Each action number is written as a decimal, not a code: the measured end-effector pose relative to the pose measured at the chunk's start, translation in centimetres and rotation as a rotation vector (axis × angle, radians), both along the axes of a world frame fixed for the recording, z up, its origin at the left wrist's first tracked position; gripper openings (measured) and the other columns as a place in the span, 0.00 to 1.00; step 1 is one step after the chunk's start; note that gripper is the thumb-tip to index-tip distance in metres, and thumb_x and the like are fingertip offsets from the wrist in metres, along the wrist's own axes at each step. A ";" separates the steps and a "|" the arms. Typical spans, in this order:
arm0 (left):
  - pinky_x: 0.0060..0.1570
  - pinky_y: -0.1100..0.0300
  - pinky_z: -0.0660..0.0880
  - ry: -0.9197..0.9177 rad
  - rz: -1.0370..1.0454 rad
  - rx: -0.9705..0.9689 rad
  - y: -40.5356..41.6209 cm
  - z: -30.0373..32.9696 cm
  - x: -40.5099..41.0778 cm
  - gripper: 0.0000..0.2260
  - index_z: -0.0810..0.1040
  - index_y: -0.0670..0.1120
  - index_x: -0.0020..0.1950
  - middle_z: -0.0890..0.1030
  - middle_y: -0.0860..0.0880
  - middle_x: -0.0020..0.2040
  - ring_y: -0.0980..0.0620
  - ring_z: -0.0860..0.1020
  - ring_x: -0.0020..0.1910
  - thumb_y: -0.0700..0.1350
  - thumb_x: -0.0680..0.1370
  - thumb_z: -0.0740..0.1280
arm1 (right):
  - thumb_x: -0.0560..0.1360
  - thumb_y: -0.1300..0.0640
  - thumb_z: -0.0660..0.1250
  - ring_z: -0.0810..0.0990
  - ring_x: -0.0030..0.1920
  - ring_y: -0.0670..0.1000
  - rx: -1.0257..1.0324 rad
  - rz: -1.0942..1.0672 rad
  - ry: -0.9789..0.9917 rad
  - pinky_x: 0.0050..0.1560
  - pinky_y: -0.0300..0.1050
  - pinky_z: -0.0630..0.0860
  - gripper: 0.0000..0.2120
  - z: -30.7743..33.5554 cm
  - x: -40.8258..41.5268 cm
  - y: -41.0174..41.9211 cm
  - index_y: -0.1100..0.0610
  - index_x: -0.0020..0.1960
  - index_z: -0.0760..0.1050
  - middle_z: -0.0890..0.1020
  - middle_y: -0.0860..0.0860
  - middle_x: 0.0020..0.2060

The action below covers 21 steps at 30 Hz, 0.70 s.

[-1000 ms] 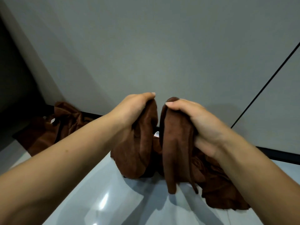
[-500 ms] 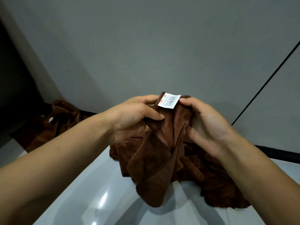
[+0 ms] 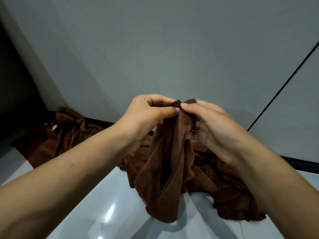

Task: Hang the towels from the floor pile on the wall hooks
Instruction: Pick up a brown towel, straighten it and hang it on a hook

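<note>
Our left hand (image 3: 148,111) and right hand (image 3: 214,125) both pinch the top edge of one soft brown towel (image 3: 165,178), hanging over what seems the floor pile (image 3: 229,192).

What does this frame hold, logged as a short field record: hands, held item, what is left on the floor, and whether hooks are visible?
left hand: pinches the top edge of the held towel
right hand: pinches the same edge, right beside the left
held towel: brown, hangs bunched below both hands
floor pile: brown towels on the glossy floor against the grey wall
second heap: more brown cloth at far left, with a white tag
wall hooks: none in view
task stage: towel lifted, not yet hung
</note>
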<state>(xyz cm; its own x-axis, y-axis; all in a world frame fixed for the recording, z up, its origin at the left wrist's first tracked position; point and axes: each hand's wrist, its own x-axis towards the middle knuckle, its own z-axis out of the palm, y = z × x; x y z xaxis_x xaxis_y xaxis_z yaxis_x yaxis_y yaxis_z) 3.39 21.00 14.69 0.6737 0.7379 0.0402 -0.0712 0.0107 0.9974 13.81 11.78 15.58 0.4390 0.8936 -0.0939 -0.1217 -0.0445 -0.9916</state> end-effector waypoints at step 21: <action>0.43 0.73 0.73 -0.059 -0.014 0.180 -0.5 -0.1 -0.5 0.10 0.82 0.44 0.40 0.81 0.51 0.42 0.63 0.78 0.40 0.32 0.75 0.64 | 0.79 0.65 0.58 0.83 0.34 0.47 -0.132 0.099 -0.102 0.34 0.36 0.79 0.11 0.7 0.1 -0.4 0.62 0.46 0.79 0.84 0.54 0.38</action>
<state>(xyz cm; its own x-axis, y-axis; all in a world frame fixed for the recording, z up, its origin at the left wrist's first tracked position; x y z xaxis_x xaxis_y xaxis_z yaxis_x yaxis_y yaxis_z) 2.91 20.49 14.58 0.6762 0.7059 0.2108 -0.1309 -0.1664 0.9773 13.93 11.34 16.27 0.3628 0.9157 -0.1727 -0.0096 -0.1817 -0.9833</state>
